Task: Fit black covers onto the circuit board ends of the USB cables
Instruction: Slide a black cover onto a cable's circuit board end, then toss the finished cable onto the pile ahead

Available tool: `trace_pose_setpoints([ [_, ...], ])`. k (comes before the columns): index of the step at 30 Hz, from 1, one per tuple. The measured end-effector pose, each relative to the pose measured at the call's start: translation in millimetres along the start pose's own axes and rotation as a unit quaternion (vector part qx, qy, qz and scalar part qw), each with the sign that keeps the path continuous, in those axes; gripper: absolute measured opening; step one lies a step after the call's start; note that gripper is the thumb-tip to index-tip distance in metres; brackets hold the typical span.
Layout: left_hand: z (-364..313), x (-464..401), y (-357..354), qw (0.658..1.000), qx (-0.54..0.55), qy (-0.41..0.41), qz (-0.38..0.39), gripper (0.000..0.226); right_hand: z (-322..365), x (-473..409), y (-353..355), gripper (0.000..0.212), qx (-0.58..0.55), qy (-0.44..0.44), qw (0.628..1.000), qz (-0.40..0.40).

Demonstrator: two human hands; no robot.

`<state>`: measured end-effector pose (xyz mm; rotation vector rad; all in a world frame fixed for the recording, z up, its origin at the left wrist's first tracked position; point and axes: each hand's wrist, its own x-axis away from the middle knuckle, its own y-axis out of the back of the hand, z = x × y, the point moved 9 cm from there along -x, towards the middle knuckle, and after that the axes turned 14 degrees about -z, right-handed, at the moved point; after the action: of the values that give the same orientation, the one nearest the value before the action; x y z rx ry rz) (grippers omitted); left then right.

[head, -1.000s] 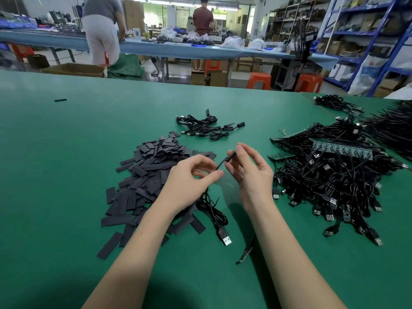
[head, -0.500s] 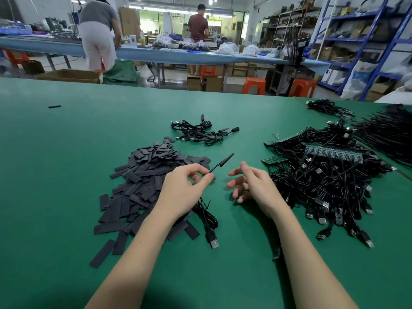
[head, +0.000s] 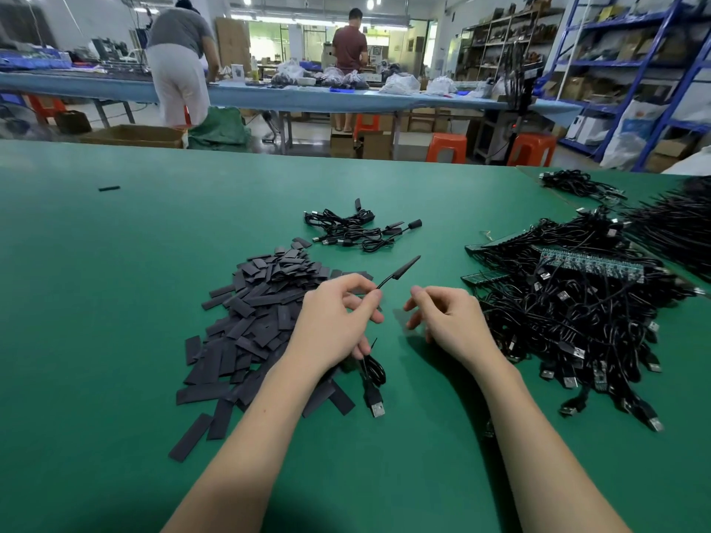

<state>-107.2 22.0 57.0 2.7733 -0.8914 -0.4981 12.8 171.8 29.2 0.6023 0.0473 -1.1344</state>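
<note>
Your left hand (head: 338,321) is pinching a cable (head: 379,363) between thumb and forefinger, just below its covered end (head: 402,268), which sticks up and to the right over the green table (head: 115,302). The cover is on that end, black and flat, tapering toward the wire. The rest of that cable drops under your palm, loops on the table, and ends in a USB plug (head: 378,409) lying just in front of your wrist.

Your right hand (head: 450,321) holds nothing, fingers loosely curled, hovering near the left one but not touching it or the cable.

The covers (head: 254,321) sit in a loose heap of flat black strips to the left of your left hand, some of them partly under your forearm. A few strays lie at the near edge of the heap.

Right of your right hand is the big tangle of cables (head: 577,321), plugs poking out at the near side, with green board strips (head: 592,265) on top. A smaller bunch (head: 358,230) lies further back in the middle of the table, well apart from both hands.

Behind, two people (head: 179,63) stand at a long blue bench (head: 307,98), with orange stools (head: 446,148) nearby
</note>
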Motion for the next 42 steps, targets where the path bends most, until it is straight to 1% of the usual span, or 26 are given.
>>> trace_pose_setpoints([
  [3, -18.3, -9.1, -2.7, 0.999, 0.043, -0.001, -0.012, 0.007, 1.4, 4.0, -8.5, 0.039, -0.002, -0.003, 1.000, 0.007],
  [5, -36.2, -19.4, -3.4, 0.998, 0.043, -0.023, -0.025, 0.008, -1.6, 5.1, -10.9, 0.039, 0.003, -0.009, 1.000, 0.009],
  [8, -71.7, -46.8, -4.4, 0.990, -0.041, -0.120, -0.063, 0.009, -6.0, 3.7, -10.4, 0.040, -0.012, -0.030, 0.999, 0.003],
  [11, -104.1, -87.3, -8.3, 0.957, -0.150, -0.211, -0.127, 0.011, -7.0, 3.6, -11.8, 0.040, 0.000, -0.029, 1.000, 0.006],
  [12, -110.1, -101.7, -10.6, 0.945, -0.182, -0.229, -0.143, 0.013, -7.4, 3.4, -11.8, 0.040, 0.002, -0.028, 1.000, 0.007],
  [13, -109.9, -117.1, -15.9, 0.939, -0.208, -0.233, -0.141, 0.016, -7.6, 3.2, -11.8, 0.040, 0.003, -0.028, 1.000, 0.009],
  [14, -101.9, -132.3, -25.8, 0.940, -0.237, -0.218, -0.111, 0.022, -7.7, 2.8, -11.7, 0.040, 0.003, -0.029, 1.000, 0.011],
  [15, -86.7, -144.3, -40.3, 0.939, -0.281, -0.191, -0.053, 0.033, -8.0, 2.5, -11.8, 0.040, 0.001, -0.031, 0.999, 0.011],
  [16, -67.0, -149.8, -55.9, 0.926, -0.339, -0.163, 0.018, 0.047, -8.7, 2.1, -11.9, 0.040, -0.001, -0.032, 0.999, 0.011],
  [17, -45.4, -150.1, -68.4, 0.906, -0.393, -0.138, 0.076, 0.061, -9.2, 1.8, -12.4, 0.039, -0.002, -0.032, 0.999, 0.010],
  [18, -27.7, -145.8, -76.9, 0.888, -0.429, -0.124, 0.110, 0.070, -9.5, 1.7, -12.6, 0.039, -0.003, -0.031, 0.999, 0.011],
  [19, -15.7, -139.7, -82.7, 0.885, -0.435, -0.116, 0.119, 0.075, -9.5, 1.3, -12.5, 0.039, -0.005, -0.030, 0.999, 0.011],
  [20, -8.9, -131.9, -87.2, 0.896, -0.415, -0.113, 0.114, 0.074, -9.0, 1.0, -12.4, 0.040, -0.011, -0.029, 0.999, 0.011],
  [21, -6.3, -122.5, -91.1, 0.915, -0.373, -0.113, 0.102, 0.070, -8.2, 0.9, -12.3, 0.040, -0.018, -0.028, 0.999, 0.011],
  [24, -7.0, -86.4, -92.7, 0.977, -0.195, -0.077, 0.031, 0.045, -4.3, 2.0, -11.3, 0.039, -0.025, -0.017, 0.999, 0.022],
  [26, -5.8, -59.6, -87.0, 0.994, -0.093, -0.043, -0.028, 0.026, -2.9, 3.9, -6.0, 0.039, -0.025, -0.005, 0.999, 0.045],
  [27, -4.9, -46.0, -84.9, 0.997, -0.058, -0.030, -0.047, 0.018, -2.2, 4.5, -1.8, 0.041, -0.018, 0.000, 0.998, 0.063],
  [29, -0.8, -20.8, -82.2, 0.998, -0.011, -0.010, -0.064, 0.011, -2.0, 4.5, 7.6, 0.046, 0.031, 0.006, 0.994, 0.105],
  [32, 5.6, 3.2, -82.3, 0.998, 0.007, -0.004, -0.054, 0.011, -4.6, 2.0, 16.9, 0.052, 0.128, -0.004, 0.981, 0.145],
  [35, 8.0, 6.8, -81.7, 0.999, -0.001, -0.012, -0.053, 0.014, -4.5, -0.1, 17.8, 0.049, 0.176, -0.011, 0.973, 0.146],
  [39, 15.6, 1.5, -79.7, 0.999, 0.010, 0.016, -0.048, 0.016, 2.2, 1.4, 14.5, 0.044, 0.190, -0.009, 0.968, 0.166],
  [42, 18.6, 1.5, -82.3, 0.999, 0.003, 0.011, -0.043, 0.018, 6.9, -3.7, 24.4, 0.038, 0.186, -0.021, 0.972, 0.143],
])
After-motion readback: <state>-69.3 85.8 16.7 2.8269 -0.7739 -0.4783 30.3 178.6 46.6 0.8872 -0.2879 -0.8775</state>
